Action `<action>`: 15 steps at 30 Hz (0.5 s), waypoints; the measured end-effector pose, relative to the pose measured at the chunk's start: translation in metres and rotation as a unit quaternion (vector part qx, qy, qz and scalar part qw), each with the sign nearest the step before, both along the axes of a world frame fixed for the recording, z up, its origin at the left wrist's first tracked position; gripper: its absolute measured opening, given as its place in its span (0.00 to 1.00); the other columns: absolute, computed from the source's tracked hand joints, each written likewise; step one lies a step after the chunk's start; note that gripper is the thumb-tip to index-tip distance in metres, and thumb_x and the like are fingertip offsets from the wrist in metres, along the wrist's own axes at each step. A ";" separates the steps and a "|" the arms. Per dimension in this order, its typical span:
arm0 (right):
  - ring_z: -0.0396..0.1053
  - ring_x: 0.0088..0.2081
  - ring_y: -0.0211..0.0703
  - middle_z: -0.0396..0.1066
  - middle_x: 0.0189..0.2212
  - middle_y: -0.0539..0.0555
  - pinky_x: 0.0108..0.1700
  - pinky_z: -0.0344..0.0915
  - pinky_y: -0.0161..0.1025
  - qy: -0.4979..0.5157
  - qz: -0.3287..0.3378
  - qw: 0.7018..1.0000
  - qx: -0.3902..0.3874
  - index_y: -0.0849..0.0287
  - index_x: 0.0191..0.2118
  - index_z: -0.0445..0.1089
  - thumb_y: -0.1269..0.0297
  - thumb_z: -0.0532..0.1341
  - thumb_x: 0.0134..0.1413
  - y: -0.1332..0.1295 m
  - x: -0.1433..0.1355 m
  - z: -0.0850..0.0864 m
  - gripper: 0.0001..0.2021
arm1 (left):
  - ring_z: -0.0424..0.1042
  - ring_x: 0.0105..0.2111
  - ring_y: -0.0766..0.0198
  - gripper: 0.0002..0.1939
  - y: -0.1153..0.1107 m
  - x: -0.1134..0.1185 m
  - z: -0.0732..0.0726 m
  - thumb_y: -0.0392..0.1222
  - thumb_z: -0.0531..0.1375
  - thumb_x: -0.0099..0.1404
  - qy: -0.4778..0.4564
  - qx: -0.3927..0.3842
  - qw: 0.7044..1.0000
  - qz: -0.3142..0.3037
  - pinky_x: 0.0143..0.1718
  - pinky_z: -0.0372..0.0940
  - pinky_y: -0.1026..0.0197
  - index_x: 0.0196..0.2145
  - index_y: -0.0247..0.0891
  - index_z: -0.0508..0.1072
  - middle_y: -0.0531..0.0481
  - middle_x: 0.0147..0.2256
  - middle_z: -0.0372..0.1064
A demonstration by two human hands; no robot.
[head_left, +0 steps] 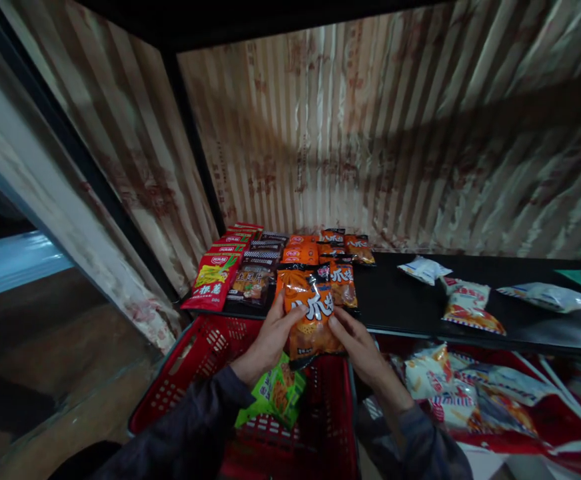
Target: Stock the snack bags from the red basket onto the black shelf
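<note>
Between my two hands I hold an orange snack bag (313,333) with black edges, tilted up in front of the shelf's front edge. My left hand (273,330) grips its left side, thumb across the front. On its right side, the fingers of my right hand (353,337) are closed on the edge. Just behind it stand similar orange snack bags (343,283) on the black shelf. Below my hands, a green snack bag (283,393) lies in a red plastic basket (175,373), partly hidden by my left forearm.
Red snack packets (213,273) and dark brown packets (253,277) stand in rows at the shelf's left end. Scattered white bags (470,300) lie on the black shelf (395,300) to the right. Below it, a second red container holds several white snack bags (440,387).
</note>
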State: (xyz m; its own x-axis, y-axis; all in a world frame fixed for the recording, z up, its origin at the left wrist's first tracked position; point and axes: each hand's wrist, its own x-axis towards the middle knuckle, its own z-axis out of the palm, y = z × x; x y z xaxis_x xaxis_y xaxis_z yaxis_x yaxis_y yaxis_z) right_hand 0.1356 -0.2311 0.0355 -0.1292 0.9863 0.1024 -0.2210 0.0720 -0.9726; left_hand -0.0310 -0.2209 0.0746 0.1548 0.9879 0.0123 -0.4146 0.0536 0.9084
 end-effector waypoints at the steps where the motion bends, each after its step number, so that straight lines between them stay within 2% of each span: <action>1: 0.72 0.51 0.52 0.76 0.49 0.56 0.56 0.67 0.47 0.013 -0.005 1.000 -0.009 0.54 0.50 0.74 0.42 0.67 0.48 0.001 0.004 -0.001 0.28 | 0.71 0.52 0.52 0.30 0.004 0.006 -0.001 0.41 0.68 0.55 0.004 -0.007 1.000 -0.002 0.56 0.64 0.50 0.55 0.41 0.67 0.46 0.52 0.73; 4: 0.74 0.49 0.51 0.77 0.46 0.55 0.52 0.70 0.46 0.042 -0.036 0.998 -0.027 0.54 0.47 0.75 0.41 0.68 0.45 0.008 0.019 -0.001 0.27 | 0.73 0.50 0.52 0.30 0.014 0.024 -0.002 0.40 0.67 0.54 0.024 -0.023 0.999 -0.004 0.54 0.65 0.50 0.54 0.42 0.68 0.46 0.50 0.74; 7: 0.74 0.47 0.50 0.78 0.41 0.54 0.48 0.71 0.43 0.049 -0.073 0.996 -0.014 0.55 0.42 0.76 0.40 0.68 0.45 0.016 0.037 0.003 0.25 | 0.73 0.49 0.52 0.31 0.020 0.044 -0.002 0.39 0.67 0.51 0.049 -0.033 0.998 -0.021 0.52 0.67 0.52 0.55 0.41 0.69 0.46 0.47 0.76; 11: 0.73 0.37 0.46 0.78 0.34 0.52 0.37 0.70 0.38 0.052 -0.136 0.989 0.000 0.56 0.35 0.76 0.40 0.67 0.45 0.021 0.062 0.001 0.22 | 0.75 0.44 0.53 0.33 0.016 0.070 -0.003 0.38 0.66 0.51 0.069 -0.054 0.994 -0.064 0.45 0.70 0.54 0.56 0.42 0.69 0.47 0.44 0.77; 15: 0.71 0.30 0.43 0.76 0.28 0.51 0.30 0.65 0.36 0.072 -0.158 0.984 -0.035 0.57 0.30 0.74 0.43 0.70 0.41 0.021 0.083 -0.003 0.21 | 0.76 0.41 0.53 0.33 0.012 0.090 -0.008 0.37 0.65 0.52 0.074 -0.070 0.990 -0.102 0.43 0.70 0.54 0.57 0.43 0.68 0.48 0.43 0.78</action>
State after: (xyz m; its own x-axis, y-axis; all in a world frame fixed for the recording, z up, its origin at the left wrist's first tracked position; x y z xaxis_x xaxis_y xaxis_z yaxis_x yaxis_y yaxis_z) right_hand 0.2181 -0.2099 0.0322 0.1969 0.9800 0.0282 -0.3345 0.0942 -0.9377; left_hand 0.0589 -0.2090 0.0667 0.3407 0.9264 -0.1601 -0.2448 0.2519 0.9363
